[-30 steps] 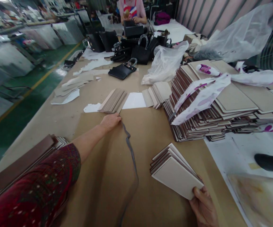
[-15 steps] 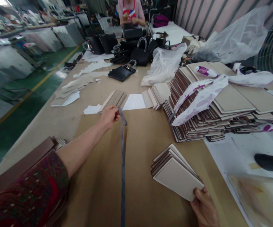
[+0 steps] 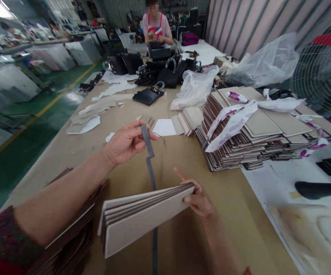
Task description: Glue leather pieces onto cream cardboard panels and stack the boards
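Note:
My left hand (image 3: pixel 129 142) pinches the upper end of a narrow grey strip (image 3: pixel 150 172), raised above the brown board covering the table. The strip has a kink below my fingers and runs down behind the panels toward the near edge. A thin dark thread hangs beside my fingertips. My right hand (image 3: pixel 199 200) grips one end of a stack of beige panels with brown edges (image 3: pixel 145 217), thumb on the near face and one finger pointing out. The stack is tilted on its long edge, fanned slightly at its left end, and crosses in front of the strip.
A large pile of beige panels (image 3: pixel 236 141) tied with white cloth strips stands at right. More brown panels (image 3: pixel 76 236) lie under my left forearm. Farther back are black handbags (image 3: pixel 148 95), plastic bags (image 3: pixel 194 89) and a person (image 3: pixel 156 28). A fan (image 3: pixel 322 72) stands far right.
My right hand has carried the panels left and turned them across the strip. My left hand has come nearer, lifting the strip's end. The view has shifted slightly.

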The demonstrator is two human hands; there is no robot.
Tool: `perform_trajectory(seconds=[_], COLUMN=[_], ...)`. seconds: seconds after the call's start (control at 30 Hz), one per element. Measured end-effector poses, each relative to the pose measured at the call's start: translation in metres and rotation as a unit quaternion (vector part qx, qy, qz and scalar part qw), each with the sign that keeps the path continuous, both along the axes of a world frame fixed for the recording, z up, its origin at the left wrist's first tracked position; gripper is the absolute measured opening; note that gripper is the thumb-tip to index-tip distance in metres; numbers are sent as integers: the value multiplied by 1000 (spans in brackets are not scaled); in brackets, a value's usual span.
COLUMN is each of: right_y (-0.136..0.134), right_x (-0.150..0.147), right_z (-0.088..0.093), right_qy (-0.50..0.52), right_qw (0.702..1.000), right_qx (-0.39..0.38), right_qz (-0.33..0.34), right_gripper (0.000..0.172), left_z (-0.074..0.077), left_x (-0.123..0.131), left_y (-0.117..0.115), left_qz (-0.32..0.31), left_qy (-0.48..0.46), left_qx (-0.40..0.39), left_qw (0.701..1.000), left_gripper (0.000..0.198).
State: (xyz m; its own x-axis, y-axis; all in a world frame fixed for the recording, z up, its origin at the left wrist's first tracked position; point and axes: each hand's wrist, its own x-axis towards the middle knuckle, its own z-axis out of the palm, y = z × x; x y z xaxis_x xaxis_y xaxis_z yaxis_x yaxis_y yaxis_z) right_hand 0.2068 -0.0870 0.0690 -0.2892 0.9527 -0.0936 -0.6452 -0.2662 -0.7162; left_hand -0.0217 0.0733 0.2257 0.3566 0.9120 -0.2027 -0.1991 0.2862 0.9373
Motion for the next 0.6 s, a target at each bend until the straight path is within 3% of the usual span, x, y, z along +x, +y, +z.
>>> perform_trajectory(seconds=[0.13,0.3,0.43,0.6], right_y=[25,0,-30,-63], right_x=[-50,-96,-101,-85], right_z=[16,11,0,-7], right_qy=[56,88,78,79], right_qw=[993,971,978,982], right_qx=[39,20,-9,-49], right_qz=[93,221,192,162], right_gripper=[41,45,51,51], left_z=[36,59,61,60], left_x=[0,-24,-54,-92], left_y=[-19,-14,-2,15], left_qz=[-21,73,191,326], left_qy=[9,41,81,143], left_qx=[11,45,80,91], left_qw=[1000,996,975,930], left_gripper=[10,7,13,17])
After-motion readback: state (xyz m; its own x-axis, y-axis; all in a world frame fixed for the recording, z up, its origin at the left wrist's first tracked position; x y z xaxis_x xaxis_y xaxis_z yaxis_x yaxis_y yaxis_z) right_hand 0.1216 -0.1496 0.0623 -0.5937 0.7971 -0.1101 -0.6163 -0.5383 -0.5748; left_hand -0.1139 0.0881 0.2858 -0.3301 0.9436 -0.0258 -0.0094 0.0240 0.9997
